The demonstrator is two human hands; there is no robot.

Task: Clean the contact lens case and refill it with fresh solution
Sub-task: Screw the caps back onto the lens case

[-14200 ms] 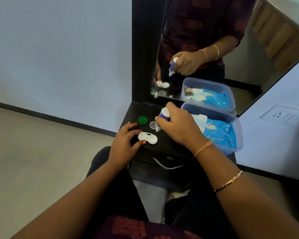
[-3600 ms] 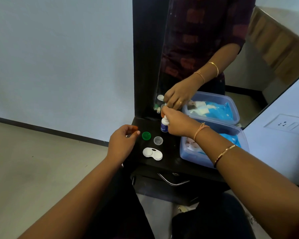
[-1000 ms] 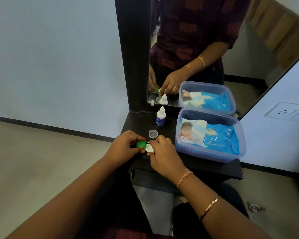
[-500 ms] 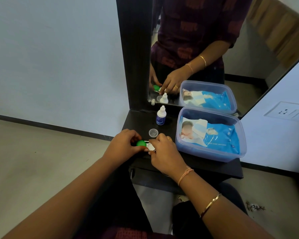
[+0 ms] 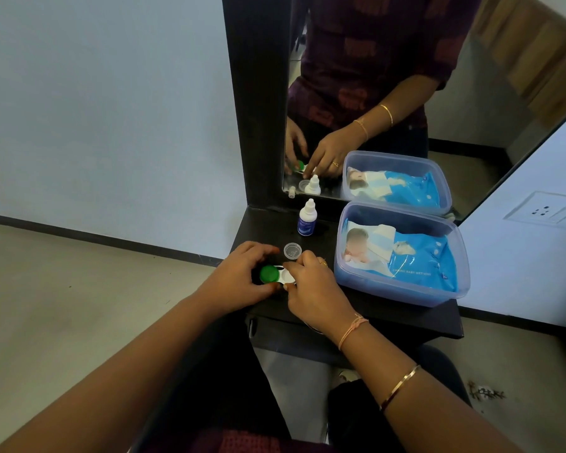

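Desk [image 5: 389, 308]: black and narrow, centre of frame, below a mirror; it carries everything listed here.
Plastic tub [image 5: 402, 289]: right of centre, with a blue wipes pack inside. Not involved.
Left hand [image 5: 239, 276]: grip curled round the green-capped end of the case, thumb below and fingers above.
Right hand [image 5: 314, 286]: grip pinching the white end between fingertips and thumb.
Solution bottle [image 5: 307, 218]: upright at the mirror's foot, capped, apart from both hands.
Lens case [image 5: 286, 276]: lies flat on the desk's near edge, between the two hands.
Handling (judged): light, stiff, smooth plastic, likely wet and slippery. Hold it by the outer rim and keep it level.
Green cap [image 5: 269, 274]: sits on the left well.
Clear cap [image 5: 292, 250]: loose, just above the case; the right well is uncovered.
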